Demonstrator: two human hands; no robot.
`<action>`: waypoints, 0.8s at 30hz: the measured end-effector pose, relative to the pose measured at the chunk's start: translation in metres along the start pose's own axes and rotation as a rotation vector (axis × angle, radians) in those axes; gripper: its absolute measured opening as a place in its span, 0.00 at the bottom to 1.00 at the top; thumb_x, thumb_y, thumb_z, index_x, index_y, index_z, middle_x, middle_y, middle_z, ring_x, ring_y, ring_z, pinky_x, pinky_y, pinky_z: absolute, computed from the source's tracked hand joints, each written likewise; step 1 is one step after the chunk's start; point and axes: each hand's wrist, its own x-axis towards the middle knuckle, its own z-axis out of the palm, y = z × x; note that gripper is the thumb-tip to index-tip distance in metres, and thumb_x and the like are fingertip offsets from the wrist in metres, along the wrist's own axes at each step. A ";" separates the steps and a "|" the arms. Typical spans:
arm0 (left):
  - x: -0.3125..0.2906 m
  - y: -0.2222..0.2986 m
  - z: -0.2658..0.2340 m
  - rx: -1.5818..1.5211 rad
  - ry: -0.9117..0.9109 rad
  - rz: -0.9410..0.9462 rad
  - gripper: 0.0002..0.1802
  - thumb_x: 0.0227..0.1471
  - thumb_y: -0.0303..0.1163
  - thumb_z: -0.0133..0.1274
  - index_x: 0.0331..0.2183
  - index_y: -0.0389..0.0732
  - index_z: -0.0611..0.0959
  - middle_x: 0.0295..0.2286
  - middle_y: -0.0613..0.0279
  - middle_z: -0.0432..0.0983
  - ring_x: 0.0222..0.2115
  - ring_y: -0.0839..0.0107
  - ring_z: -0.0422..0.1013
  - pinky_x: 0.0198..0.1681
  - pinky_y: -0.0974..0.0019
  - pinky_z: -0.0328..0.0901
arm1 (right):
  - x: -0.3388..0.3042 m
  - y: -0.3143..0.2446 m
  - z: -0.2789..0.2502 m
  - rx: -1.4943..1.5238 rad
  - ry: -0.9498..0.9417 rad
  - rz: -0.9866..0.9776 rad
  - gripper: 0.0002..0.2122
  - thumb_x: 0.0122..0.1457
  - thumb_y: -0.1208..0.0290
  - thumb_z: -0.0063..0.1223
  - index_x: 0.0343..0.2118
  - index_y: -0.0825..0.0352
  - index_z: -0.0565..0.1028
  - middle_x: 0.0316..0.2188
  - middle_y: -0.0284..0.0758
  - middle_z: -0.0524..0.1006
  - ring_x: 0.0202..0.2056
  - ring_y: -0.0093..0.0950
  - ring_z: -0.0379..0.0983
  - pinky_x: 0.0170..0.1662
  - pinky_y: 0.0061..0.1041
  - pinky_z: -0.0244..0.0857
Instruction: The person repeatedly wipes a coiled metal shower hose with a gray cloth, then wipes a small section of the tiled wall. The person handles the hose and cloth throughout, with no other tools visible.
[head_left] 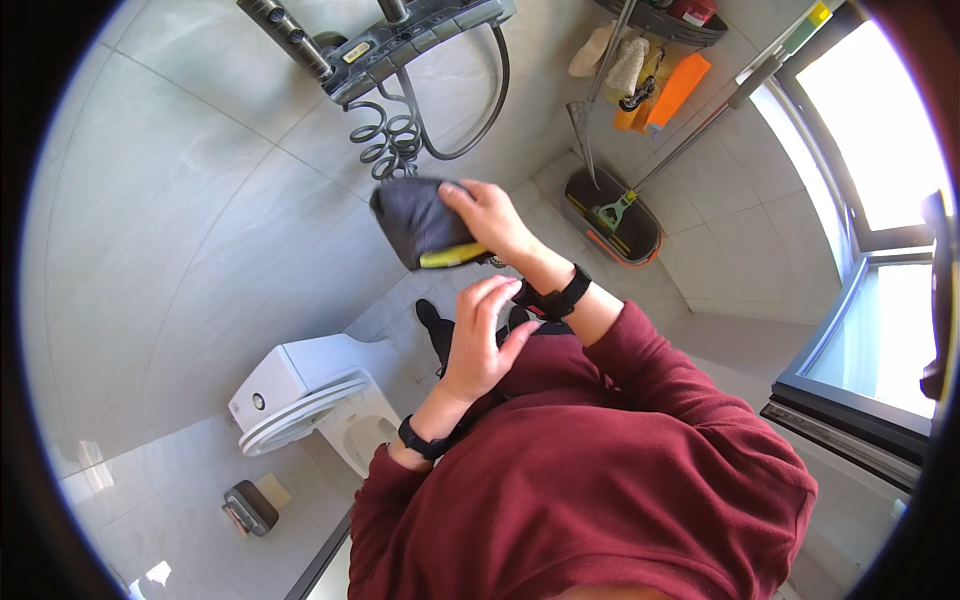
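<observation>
handling the dark cloth [408, 222]: treat it as light, soft and pliable, judging by its slack folds; breakage appears unlikely, though the fabric may slump where unsupported. grip it at the folded side nearest the body, above the yellow edge [450, 256], with the thumb flat on the upper face.

position: the cloth is held in the air in front of the body, below the coiled hose [382, 150] in the view. the right hand [490, 218] pinches it, thumb on top; the fingers beneath are hidden. the left hand [480, 345] holds no visible item; its thumb stands apart from its fingers, near the right wrist. contact there cannot be told.

surroundings: marbled tile wall [190, 170], tiled floor [662, 287], white toilet [300, 362] at left, bright window [870, 110] at right.
</observation>
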 end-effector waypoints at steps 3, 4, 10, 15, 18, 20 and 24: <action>-0.001 -0.006 -0.005 -0.155 -0.034 -0.227 0.33 0.49 0.31 0.65 0.54 0.35 0.70 0.52 0.52 0.68 0.55 0.55 0.64 0.60 0.56 0.58 | 0.013 -0.005 -0.002 0.687 0.128 0.353 0.15 0.68 0.58 0.48 0.39 0.68 0.75 0.28 0.33 0.78 0.26 0.24 0.75 0.31 0.27 0.72; 0.003 -0.009 -0.006 -0.213 -0.012 -0.257 0.33 0.51 0.32 0.65 0.55 0.35 0.70 0.53 0.52 0.68 0.55 0.56 0.63 0.60 0.56 0.57 | 0.016 -0.006 -0.004 0.801 0.145 0.410 0.14 0.68 0.59 0.47 0.38 0.68 0.75 0.28 0.34 0.78 0.26 0.26 0.76 0.30 0.28 0.73; 0.033 -0.005 -0.010 -0.325 -0.158 -0.234 0.33 0.52 0.41 0.65 0.53 0.32 0.72 0.51 0.51 0.69 0.51 0.61 0.68 0.56 0.60 0.62 | 0.019 -0.006 -0.014 1.285 0.017 0.406 0.10 0.68 0.67 0.45 0.36 0.69 0.74 0.28 0.38 0.76 0.26 0.30 0.73 0.29 0.31 0.70; 0.054 0.000 -0.011 -0.783 -0.400 -0.490 0.27 0.52 0.39 0.66 0.46 0.29 0.77 0.42 0.53 0.71 0.30 0.73 0.76 0.32 0.69 0.71 | 0.009 -0.004 -0.013 1.321 0.119 0.417 0.13 0.67 0.61 0.49 0.40 0.68 0.75 0.31 0.40 0.78 0.27 0.33 0.75 0.28 0.33 0.71; 0.054 -0.002 -0.007 -0.818 -0.454 -0.515 0.26 0.52 0.38 0.66 0.46 0.30 0.78 0.43 0.54 0.71 0.31 0.72 0.76 0.33 0.69 0.71 | 0.007 -0.009 -0.014 1.425 0.082 0.383 0.13 0.66 0.59 0.51 0.40 0.66 0.76 0.31 0.36 0.79 0.26 0.30 0.75 0.27 0.31 0.70; 0.050 -0.003 -0.004 -0.823 -0.479 -0.537 0.25 0.53 0.36 0.65 0.47 0.32 0.78 0.43 0.55 0.71 0.33 0.72 0.76 0.34 0.69 0.72 | 0.005 -0.013 -0.016 1.463 0.047 0.361 0.13 0.66 0.58 0.51 0.41 0.64 0.76 0.30 0.34 0.79 0.26 0.29 0.75 0.26 0.29 0.70; 0.043 -0.010 -0.002 -0.915 -0.548 -0.552 0.19 0.56 0.32 0.61 0.46 0.32 0.79 0.38 0.60 0.78 0.36 0.73 0.75 0.37 0.70 0.72 | 0.002 -0.022 -0.015 1.639 -0.043 0.331 0.11 0.65 0.62 0.53 0.40 0.65 0.77 0.31 0.34 0.80 0.28 0.27 0.76 0.30 0.27 0.72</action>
